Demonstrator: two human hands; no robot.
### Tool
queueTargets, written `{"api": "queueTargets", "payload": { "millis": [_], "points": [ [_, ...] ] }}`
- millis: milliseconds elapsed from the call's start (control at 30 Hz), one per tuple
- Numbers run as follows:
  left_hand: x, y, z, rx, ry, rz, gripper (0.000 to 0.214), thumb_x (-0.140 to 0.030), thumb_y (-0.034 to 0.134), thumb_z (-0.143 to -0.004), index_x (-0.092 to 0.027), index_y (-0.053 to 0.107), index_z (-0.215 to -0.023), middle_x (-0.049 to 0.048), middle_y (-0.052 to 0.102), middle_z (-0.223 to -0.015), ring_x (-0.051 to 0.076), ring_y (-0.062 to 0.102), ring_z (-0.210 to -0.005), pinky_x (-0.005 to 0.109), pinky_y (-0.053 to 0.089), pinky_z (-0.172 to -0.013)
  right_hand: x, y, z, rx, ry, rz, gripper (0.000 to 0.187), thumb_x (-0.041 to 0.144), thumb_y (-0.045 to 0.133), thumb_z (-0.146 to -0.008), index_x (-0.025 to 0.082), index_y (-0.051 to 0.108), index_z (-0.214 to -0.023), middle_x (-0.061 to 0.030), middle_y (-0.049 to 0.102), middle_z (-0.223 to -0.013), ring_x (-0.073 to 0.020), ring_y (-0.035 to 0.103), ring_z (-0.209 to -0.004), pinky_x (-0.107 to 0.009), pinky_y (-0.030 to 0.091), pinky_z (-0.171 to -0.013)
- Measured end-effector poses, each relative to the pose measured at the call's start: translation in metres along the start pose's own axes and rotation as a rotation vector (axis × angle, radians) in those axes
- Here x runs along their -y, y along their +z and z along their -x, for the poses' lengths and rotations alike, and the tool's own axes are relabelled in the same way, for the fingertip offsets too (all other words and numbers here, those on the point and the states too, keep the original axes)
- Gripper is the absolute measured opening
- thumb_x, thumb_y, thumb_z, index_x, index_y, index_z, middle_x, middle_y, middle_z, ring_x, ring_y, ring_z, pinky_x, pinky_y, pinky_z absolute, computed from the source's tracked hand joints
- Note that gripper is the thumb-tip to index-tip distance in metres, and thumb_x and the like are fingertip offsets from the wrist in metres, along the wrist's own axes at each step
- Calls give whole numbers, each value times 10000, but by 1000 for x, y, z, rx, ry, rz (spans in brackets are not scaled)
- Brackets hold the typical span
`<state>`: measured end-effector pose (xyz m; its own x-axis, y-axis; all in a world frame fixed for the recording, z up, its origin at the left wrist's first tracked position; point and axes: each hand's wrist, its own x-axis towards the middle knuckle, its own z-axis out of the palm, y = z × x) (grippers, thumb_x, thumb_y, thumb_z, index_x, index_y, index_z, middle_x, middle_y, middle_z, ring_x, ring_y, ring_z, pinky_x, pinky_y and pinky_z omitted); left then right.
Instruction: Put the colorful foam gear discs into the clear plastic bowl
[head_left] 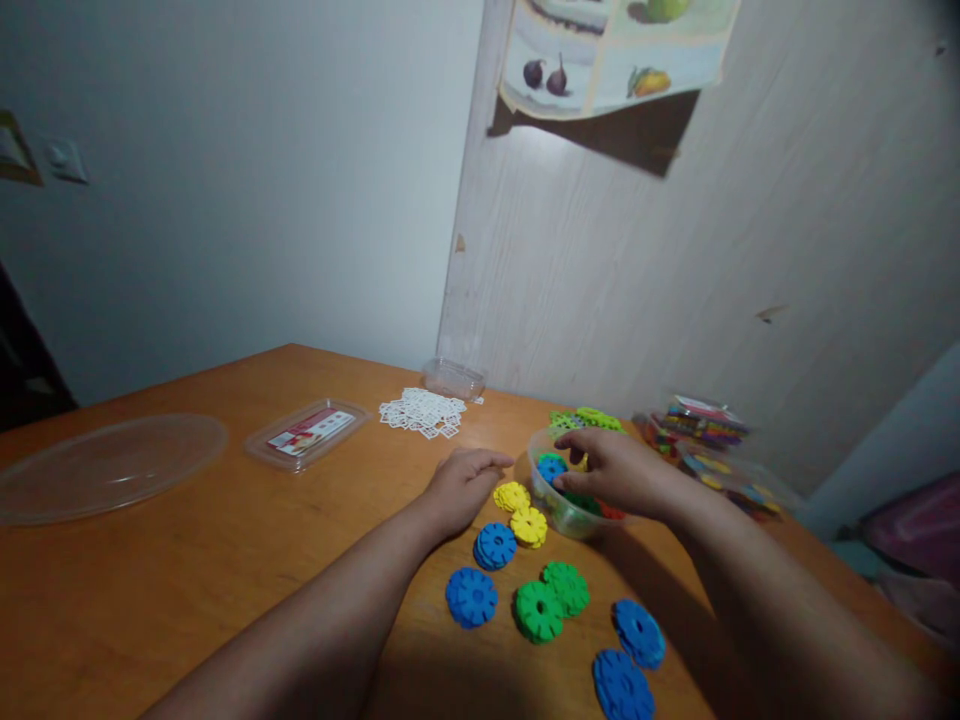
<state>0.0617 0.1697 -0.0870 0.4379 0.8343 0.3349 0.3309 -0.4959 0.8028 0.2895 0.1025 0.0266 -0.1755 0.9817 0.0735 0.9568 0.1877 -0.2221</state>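
My left hand (465, 482) rests palm down on the wooden table (187, 570), fingers loosely stretched toward a yellow gear disc (511, 496). My right hand (611, 470) reaches into a clear plastic bowl (541, 492) of colourful discs, fingers curled in a pinch; what they hold is hidden. In front of the bowl lie a second yellow disc (529, 526), blue discs (472, 597) (495, 545) and green discs (538, 611) (567, 586). Two more blue discs (639, 632) (622, 686) lie under my right forearm.
A clear oval lid (105, 465) and a rectangular lid with a label (309, 432) lie at the left. White square pieces (421, 412) sit in a pile near a small clear tub (454, 378). A stack of colourful flat pieces (701, 425) stands at the right by the wall.
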Motion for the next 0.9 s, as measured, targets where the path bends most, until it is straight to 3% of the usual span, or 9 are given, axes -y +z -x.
{"api": "queueTargets", "payload": {
  "millis": [100,233,333,467,567,667,900],
  "points": [
    [-9,-1,1,22,-35,28,367,-262,564,-855,-276,756,-1168,19,741,-1212,250,607,-1230,399,467,-1078,-3,-3,10,-39,-14,-33,281,350,676,-834,181,675,-1058,-71,699,-966,-185,604,-809,-291,434,-683],
    [-10,1,1,66,-1,92,402,-316,561,-898,-276,699,-1274,29,670,-1347,250,550,-1312,417,426,-1128,-10,-14,52,-49,-11,-118,189,353,526,-925,198,603,-848,-19,613,-767,-153,543,-700,-272,391,-602],
    [-7,2,0,119,50,138,420,-329,528,-931,-268,659,-1325,30,590,-1450,230,478,-1388,423,341,-1195,-19,-14,88,13,19,-174,227,367,486,-946,205,591,-825,-16,596,-753,-150,525,-692,-268,384,-595],
    [-8,1,0,150,12,123,441,-351,519,-941,-287,625,-1364,9,515,-1517,236,371,-1467,446,249,-1239,-30,5,121,188,112,-218,161,348,590,-887,214,641,-961,-33,644,-854,-166,570,-761,-265,430,-631],
    [-10,-1,0,154,-24,107,445,-367,520,-940,-314,617,-1371,-9,500,-1527,241,339,-1486,457,234,-1243,-32,21,133,245,156,-219,301,286,663,-817,228,651,-1112,-52,671,-984,-190,604,-847,-275,468,-684],
    [-12,-2,1,144,-27,110,436,-373,537,-933,-319,630,-1355,-4,518,-1513,238,380,-1465,439,273,-1230,-27,30,136,260,109,-212,389,230,689,-765,241,659,-1152,-54,665,-1062,-197,614,-900,-283,481,-739],
    [-9,0,1,134,8,166,441,-348,566,-909,-304,640,-1342,-2,544,-1492,233,446,-1420,426,357,-1187,-18,34,135,231,67,-212,264,214,683,-764,240,689,-1026,-33,664,-1009,-181,609,-865,-292,481,-771]
  ]
}}
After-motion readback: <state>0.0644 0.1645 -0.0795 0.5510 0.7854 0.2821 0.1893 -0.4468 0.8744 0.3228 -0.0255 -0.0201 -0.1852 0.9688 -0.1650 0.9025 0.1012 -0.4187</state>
